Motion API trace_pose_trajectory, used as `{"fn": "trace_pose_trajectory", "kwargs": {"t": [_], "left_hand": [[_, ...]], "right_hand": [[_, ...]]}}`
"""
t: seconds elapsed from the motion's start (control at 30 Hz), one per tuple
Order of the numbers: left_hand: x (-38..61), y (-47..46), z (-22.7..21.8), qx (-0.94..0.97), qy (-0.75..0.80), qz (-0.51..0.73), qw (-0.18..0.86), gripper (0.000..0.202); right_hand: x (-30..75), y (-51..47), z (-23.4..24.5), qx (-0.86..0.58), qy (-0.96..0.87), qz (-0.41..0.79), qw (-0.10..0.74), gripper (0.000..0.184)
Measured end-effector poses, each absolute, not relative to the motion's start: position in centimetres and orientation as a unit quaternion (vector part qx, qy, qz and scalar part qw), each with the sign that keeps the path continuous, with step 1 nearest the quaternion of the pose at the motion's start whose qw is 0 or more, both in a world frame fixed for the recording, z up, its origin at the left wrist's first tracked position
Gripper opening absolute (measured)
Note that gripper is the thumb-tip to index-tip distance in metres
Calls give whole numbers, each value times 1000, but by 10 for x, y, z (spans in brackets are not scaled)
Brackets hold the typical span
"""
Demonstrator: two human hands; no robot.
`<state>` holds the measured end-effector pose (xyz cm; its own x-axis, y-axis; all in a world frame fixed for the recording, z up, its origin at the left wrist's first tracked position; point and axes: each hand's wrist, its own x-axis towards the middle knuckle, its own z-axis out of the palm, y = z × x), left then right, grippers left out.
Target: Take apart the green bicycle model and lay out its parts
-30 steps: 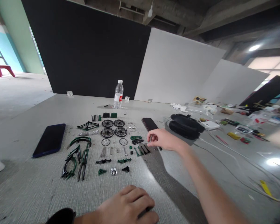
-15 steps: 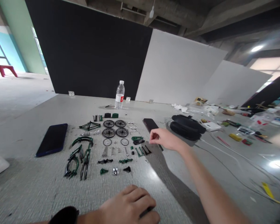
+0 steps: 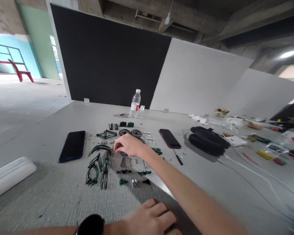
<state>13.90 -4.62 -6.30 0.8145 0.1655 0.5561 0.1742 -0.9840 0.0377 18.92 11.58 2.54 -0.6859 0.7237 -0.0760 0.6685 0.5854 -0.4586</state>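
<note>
Small green and black model bicycle parts lie in rows on the grey table [image 3: 51, 195]: a frame [image 3: 106, 134], spoked wheels [image 3: 136, 133], curved fenders [image 3: 98, 163], and tiny fittings [image 3: 134, 182]. My right hand [image 3: 128, 146] reaches over the middle of the rows. Its fingers curl down onto the wheels there, and whatever is under them is hidden. My left hand [image 3: 150, 217] rests flat on the table's near edge with its fingers stretched out. A black watch [image 3: 90, 225] is on that wrist.
A blue phone [image 3: 73, 146] lies left of the parts and a dark phone [image 3: 170, 138] lies right of them, with a small screwdriver [image 3: 178, 159] beside it. A water bottle [image 3: 135, 103] stands behind. A black pouch [image 3: 207, 139], a white cable [image 3: 247, 169] and clutter fill the right; a white object [image 3: 9, 174] lies at left.
My right hand has moved left from beside the dark phone to over the wheels. The view has shifted, so everything sits further right. My left hand has stayed put.
</note>
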Motion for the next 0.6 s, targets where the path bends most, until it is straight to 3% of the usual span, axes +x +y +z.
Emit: {"fn": "trace_pose_trajectory", "kwargs": {"t": [0.13, 0.3, 0.47, 0.6], "left_hand": [[141, -45, -69, -952, -73, -297, 10, 19], [136, -44, -54, -957, -71, -281, -6, 18], [131, -47, -45, -962, -65, -265, -4, 18], [132, -48, -47, -963, -63, -263, 3, 24]], "right_hand": [[185, 121, 22, -390, -897, 198, 58, 6], [212, 106, 43, -403, -894, 122, 152, 19], [299, 85, 62, -505, -836, 70, 202, 24], [392, 67, 46, -607, -764, 8, 219, 29]]}}
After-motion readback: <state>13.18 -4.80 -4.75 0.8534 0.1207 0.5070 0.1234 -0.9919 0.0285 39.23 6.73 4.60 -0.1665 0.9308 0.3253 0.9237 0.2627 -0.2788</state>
